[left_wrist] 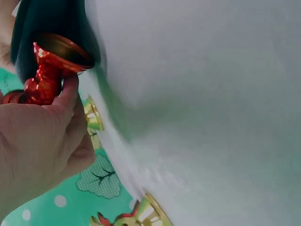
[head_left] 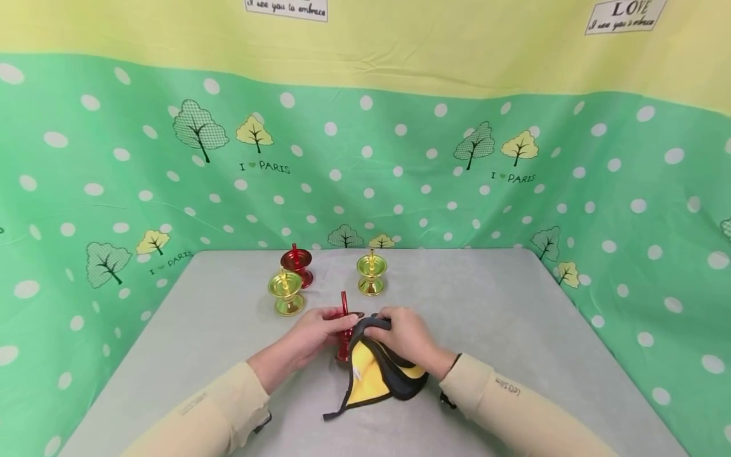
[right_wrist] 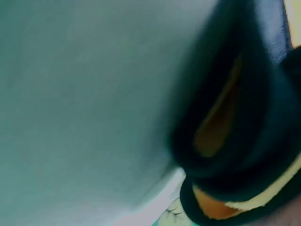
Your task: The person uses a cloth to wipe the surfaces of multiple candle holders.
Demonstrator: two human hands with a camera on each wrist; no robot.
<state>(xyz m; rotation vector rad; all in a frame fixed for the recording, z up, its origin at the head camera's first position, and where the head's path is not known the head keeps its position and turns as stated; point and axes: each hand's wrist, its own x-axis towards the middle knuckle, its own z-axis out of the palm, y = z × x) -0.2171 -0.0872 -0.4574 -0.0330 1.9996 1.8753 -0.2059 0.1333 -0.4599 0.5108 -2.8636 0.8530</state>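
Note:
My left hand [head_left: 313, 333] grips a shiny red candle holder [head_left: 343, 353] by its stem and dish, with the central spike pointing up in the head view. In the left wrist view, the holder's flared dish [left_wrist: 70, 52] shows beside the thumb and fingers. My right hand [head_left: 408, 335] holds a yellow cloth with dark grey backing and black edging [head_left: 365, 376]. Part of the cloth lies against the right side of the holder's dish, and its lower corner hangs toward the table. Folds of the cloth [right_wrist: 256, 146] fill the right of the right wrist view.
Behind my left hand stand a gold candle holder [head_left: 288, 303] and another red one [head_left: 297, 259]. A second gold holder [head_left: 372, 283] stands farther right. All are on a grey-covered table [head_left: 514, 304], with a green dotted curtain [head_left: 400, 152] around its back and sides.

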